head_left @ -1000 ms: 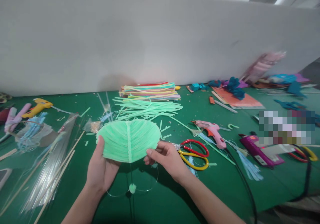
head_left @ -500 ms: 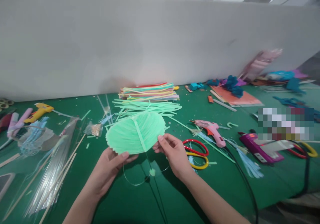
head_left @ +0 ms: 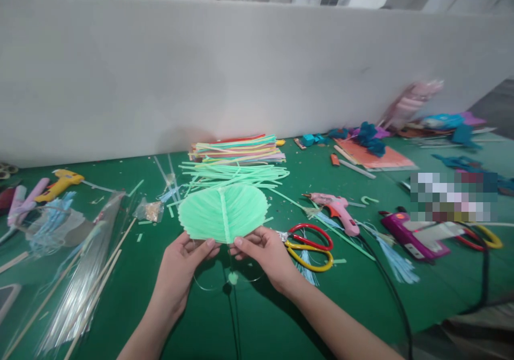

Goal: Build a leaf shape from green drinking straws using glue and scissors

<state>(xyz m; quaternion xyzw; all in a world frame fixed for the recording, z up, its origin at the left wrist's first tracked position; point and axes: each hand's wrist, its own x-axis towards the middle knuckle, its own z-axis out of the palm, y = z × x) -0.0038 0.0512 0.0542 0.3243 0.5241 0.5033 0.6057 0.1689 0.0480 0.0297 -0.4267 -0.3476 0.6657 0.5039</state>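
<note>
The desk [head_left: 193, 325] is bounded at the back by a grey partition [head_left: 225, 71], and its green surface is exposed between the forearms. Above it, a mint-green leaf shape [head_left: 244, 210] is held by its lower edge, pinched between thumb and fingers by the left hand [head_left: 180, 263] and, near the midrib, by the right hand [head_left: 267, 255]. Its fuzzy surface is ribbed, its side edges finely notched. Below it a small green ball [head_left: 233, 278] is seen. Just beside the right hand, scissors [head_left: 311, 247] are laid; farther right, a pink glue gun [head_left: 339, 210]. Loose green strips [head_left: 236, 175] are heaped behind the leaf, and thin sticks [head_left: 100, 298] are strewn at left.
</note>
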